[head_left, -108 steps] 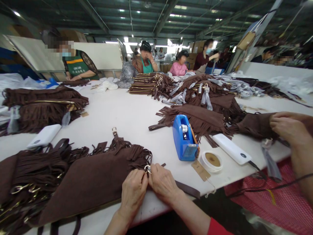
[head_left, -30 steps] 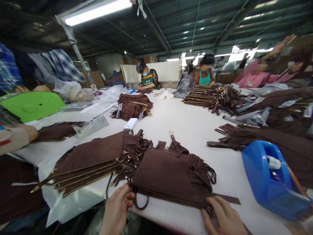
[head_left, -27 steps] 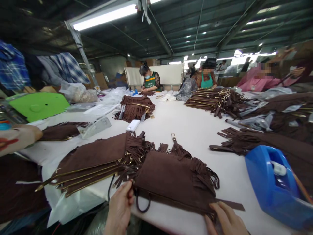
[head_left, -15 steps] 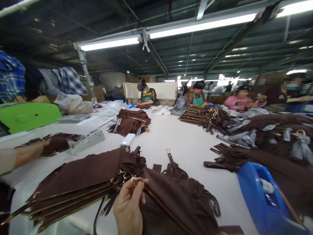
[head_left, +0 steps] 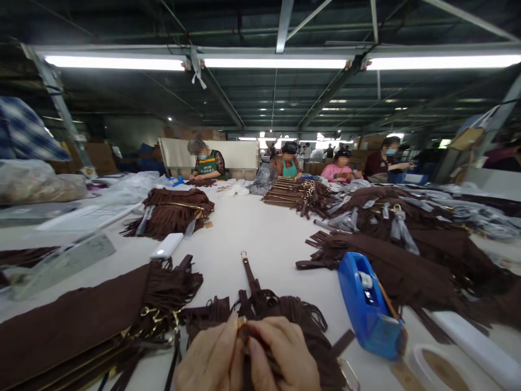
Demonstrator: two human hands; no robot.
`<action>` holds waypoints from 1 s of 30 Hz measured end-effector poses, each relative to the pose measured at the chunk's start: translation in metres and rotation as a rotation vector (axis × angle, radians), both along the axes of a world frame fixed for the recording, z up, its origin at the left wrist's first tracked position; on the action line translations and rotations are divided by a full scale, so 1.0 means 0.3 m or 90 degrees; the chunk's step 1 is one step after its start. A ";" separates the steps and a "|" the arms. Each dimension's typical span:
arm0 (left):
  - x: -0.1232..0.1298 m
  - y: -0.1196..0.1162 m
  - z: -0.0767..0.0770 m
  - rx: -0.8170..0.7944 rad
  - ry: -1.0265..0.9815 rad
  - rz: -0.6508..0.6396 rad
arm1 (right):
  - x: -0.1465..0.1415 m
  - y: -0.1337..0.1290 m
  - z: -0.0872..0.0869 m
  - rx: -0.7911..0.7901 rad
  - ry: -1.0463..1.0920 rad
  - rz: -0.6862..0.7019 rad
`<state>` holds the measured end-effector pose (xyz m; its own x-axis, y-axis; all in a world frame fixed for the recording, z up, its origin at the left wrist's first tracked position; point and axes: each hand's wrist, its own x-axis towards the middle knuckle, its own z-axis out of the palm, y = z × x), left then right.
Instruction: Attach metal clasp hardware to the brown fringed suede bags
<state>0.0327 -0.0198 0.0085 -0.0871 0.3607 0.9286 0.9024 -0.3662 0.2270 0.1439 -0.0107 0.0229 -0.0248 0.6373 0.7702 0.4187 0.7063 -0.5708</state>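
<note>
A dark brown fringed bag (head_left: 321, 345) lies in front of me at the bottom centre, its strap end with a small gold buckle (head_left: 243, 255) stretched away from me. My left hand (head_left: 209, 353) is closed on the bag's near edge. Right beside it, my right hand (head_left: 285, 353) pinches the same edge with thumb and fingers. A small gold metal piece (head_left: 241, 321) shows between the fingertips; my fingers hide most of it. To the left of my hands lies a stack of brown fringed bags (head_left: 93, 298) with gold zips and clasps.
A blue tape dispenser (head_left: 366, 309) and a tape roll (head_left: 439, 369) are at right. Brown bags with plastic wrapping (head_left: 439, 244) pile up behind them. A white box-shaped object (head_left: 166, 246) and another fringed stack (head_left: 175, 212) stand at left. Several co-workers sit across the table.
My right hand has come up beside my left hand on the bag's edge. The view has turned right, and the other arm at the far left is out of sight.
</note>
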 end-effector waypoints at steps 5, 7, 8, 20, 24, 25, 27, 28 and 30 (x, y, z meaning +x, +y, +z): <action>-0.006 0.009 -0.039 0.027 0.095 0.030 | -0.010 -0.007 -0.013 -0.117 0.118 0.093; -0.008 0.011 -0.051 0.030 0.126 0.030 | -0.010 -0.005 -0.027 -0.152 0.150 0.096; -0.011 0.011 -0.057 0.031 0.145 0.028 | -0.010 -0.003 -0.032 -0.171 0.158 0.090; -0.046 0.006 -0.084 -0.027 0.223 -0.015 | -0.027 0.019 -0.016 -0.503 0.322 0.083; -0.051 0.012 -0.073 -0.051 0.174 -0.068 | -0.019 0.034 -0.034 -0.549 0.367 0.128; -0.052 0.013 -0.072 -0.040 0.180 -0.068 | -0.014 0.034 -0.037 -0.564 0.380 0.140; -0.052 0.014 -0.074 -0.006 0.204 -0.057 | 0.002 0.031 -0.039 -0.587 0.396 0.173; -0.052 0.014 -0.076 0.009 0.219 -0.047 | 0.012 0.029 -0.038 -0.596 0.393 0.197; -0.051 0.014 -0.081 0.028 0.258 -0.027 | 0.030 0.027 -0.033 -0.618 0.367 0.244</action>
<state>0.0173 -0.0157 -0.0159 0.3033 0.3148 0.8994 0.8992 -0.4070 -0.1608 0.1530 -0.0027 0.0129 -0.1485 0.9864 -0.0704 -0.2187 -0.1022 -0.9704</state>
